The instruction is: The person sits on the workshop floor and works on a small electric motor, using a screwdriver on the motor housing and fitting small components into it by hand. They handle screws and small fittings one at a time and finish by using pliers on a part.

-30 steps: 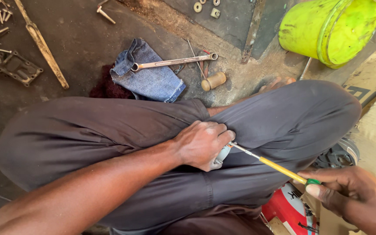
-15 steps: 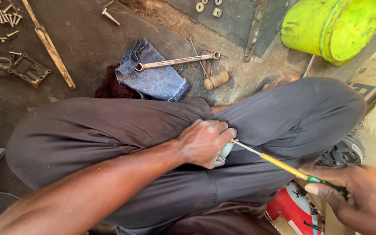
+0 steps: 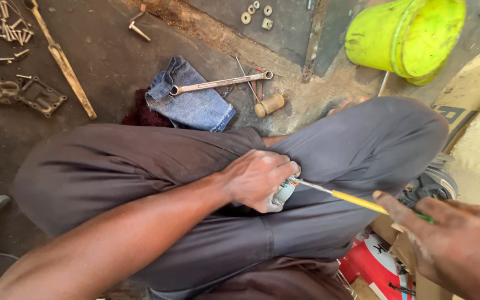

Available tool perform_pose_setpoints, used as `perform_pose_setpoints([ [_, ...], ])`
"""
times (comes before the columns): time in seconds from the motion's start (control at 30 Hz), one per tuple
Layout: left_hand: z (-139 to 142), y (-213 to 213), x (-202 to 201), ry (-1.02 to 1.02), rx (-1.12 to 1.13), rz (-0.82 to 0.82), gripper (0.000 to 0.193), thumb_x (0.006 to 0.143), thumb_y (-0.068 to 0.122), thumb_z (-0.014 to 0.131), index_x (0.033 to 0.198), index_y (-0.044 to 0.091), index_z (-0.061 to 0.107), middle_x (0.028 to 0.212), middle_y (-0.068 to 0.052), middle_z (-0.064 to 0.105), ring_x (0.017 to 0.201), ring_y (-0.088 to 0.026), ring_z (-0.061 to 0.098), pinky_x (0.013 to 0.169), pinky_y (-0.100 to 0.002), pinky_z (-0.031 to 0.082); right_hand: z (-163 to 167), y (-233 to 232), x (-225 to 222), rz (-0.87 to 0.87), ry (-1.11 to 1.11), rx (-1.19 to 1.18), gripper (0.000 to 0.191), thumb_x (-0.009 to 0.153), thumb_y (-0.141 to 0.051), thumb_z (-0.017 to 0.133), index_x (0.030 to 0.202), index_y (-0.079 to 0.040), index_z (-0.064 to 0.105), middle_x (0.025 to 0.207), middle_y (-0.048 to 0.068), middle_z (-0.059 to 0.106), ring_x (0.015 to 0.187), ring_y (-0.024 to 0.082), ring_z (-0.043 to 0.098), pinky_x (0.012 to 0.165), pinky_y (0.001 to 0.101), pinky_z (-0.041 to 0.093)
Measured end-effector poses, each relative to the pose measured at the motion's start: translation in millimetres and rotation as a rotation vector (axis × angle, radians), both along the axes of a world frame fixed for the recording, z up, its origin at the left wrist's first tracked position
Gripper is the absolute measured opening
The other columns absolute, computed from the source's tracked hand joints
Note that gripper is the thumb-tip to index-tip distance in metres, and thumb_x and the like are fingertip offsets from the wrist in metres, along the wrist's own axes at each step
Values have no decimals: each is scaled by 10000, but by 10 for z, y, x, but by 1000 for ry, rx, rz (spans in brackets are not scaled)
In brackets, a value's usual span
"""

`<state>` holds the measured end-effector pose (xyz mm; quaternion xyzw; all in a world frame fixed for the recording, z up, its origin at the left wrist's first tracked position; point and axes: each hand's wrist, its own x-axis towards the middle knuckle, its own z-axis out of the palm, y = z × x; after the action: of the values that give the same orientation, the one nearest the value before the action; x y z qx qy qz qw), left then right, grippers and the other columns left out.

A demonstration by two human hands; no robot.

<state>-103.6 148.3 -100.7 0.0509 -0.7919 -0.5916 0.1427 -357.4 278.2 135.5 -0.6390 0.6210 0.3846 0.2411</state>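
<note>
Dirt floor above, our left hand (image 3: pixel 259 180) at frame centre clamps a small metal part (image 3: pixel 284 191) while our right hand (image 3: pixel 451 239), lower right, grips the screwdriver (image 3: pixel 351 200), its shaft slanting up-left into it

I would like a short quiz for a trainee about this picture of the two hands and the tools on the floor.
1. True or false: the left hand is closed around a small metal part on the lap.
2. Which tool does the right hand hold? A) hammer B) screwdriver with a yellow handle C) pliers
3. On what does the spanner partly rest?

Key
1. True.
2. B; its tip meets the part in the left hand.
3. On the folded piece of blue denim on the floor, near the lime-green bucket.
</note>
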Motion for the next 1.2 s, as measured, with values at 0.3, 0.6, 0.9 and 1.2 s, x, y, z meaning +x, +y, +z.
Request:
perform_pose_setpoints([
  [0.3,32,-51,-37,67,32,-11,539,635,249,818,1100,73,611,924,-130,687,861,-369,686,734,-474,551,166,-526,171,-741,148,370,292,1017,-350,607,1197,-217,794,857,81,724,681,247,653,663,370,589],
  [0.6,9,-56,-36,188,-11,45,536,638,248,818,1089,61,598,874,-135,671,849,-374,677,766,-473,539,266,-162,377,151,-177,-431,389,890,-497,617,1169,-249,728,820,-2,720,636,201,659,566,353,507],
  [0.9,-70,47,-43,149,-68,51,505,669,239,814,1088,66,593,884,-138,671,854,-377,678,763,-474,545,169,-345,321,-362,241,343,423,1007,-498,586,1386,-314,622,835,68,721,651,194,650,640,345,539],
  [1.2,-71,-8,-46,194,15,-2,551,636,259,842,1085,65,588,890,-140,673,869,-382,673,749,-476,530,248,-290,368,-579,-20,-29,521,867,-338,726,1374,-220,703,904,110,722,753,185,672,611,362,566],
])
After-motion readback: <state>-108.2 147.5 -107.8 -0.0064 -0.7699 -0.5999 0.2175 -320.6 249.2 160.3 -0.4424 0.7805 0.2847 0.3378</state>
